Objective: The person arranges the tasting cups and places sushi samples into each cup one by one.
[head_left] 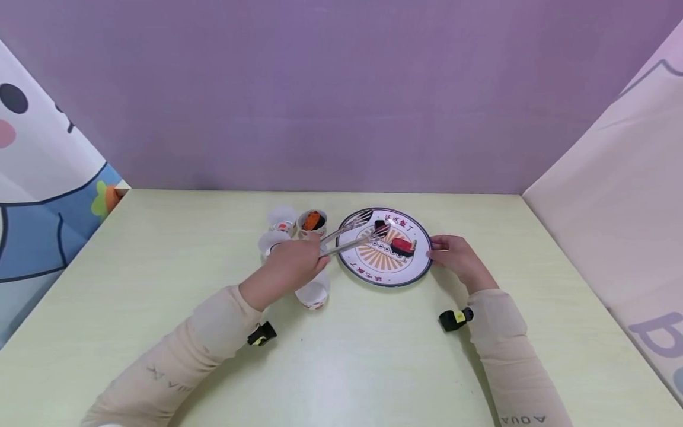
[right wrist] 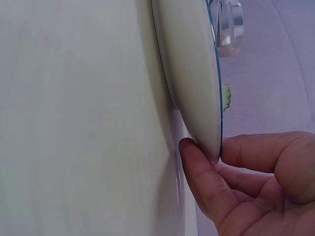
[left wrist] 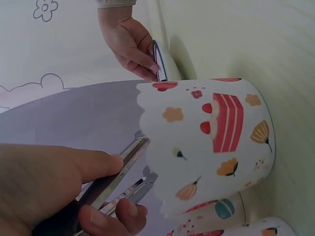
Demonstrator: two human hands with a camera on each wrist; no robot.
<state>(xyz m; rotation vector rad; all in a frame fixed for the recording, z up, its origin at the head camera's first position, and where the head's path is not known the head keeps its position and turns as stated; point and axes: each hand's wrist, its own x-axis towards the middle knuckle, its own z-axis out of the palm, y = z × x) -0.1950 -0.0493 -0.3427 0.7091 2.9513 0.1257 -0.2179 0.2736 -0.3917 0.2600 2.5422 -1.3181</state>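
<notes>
My left hand (head_left: 296, 261) grips a pair of metal tongs (head_left: 352, 242), whose arms are spread over the white patterned plate (head_left: 385, 277). Near one tong tip lies a small dark sushi piece (head_left: 381, 226), partly covered by the tongs. A red-topped sushi piece (head_left: 402, 247) sits right of the plate's middle. On the right, my right hand (head_left: 455, 256) pinches the plate rim between thumb and fingers; in the right wrist view the plate's pale underside (right wrist: 192, 64) shows, its edge held by the fingers (right wrist: 204, 182).
Several white paper cups stand left of the plate. One cup (head_left: 300, 228) at the back holds an orange-topped sushi piece (head_left: 312, 220); another cup (head_left: 313, 293) is nearer the front. A scalloped cup (left wrist: 211, 142) fills the left wrist view. A purple wall (head_left: 331, 107) borders the table behind.
</notes>
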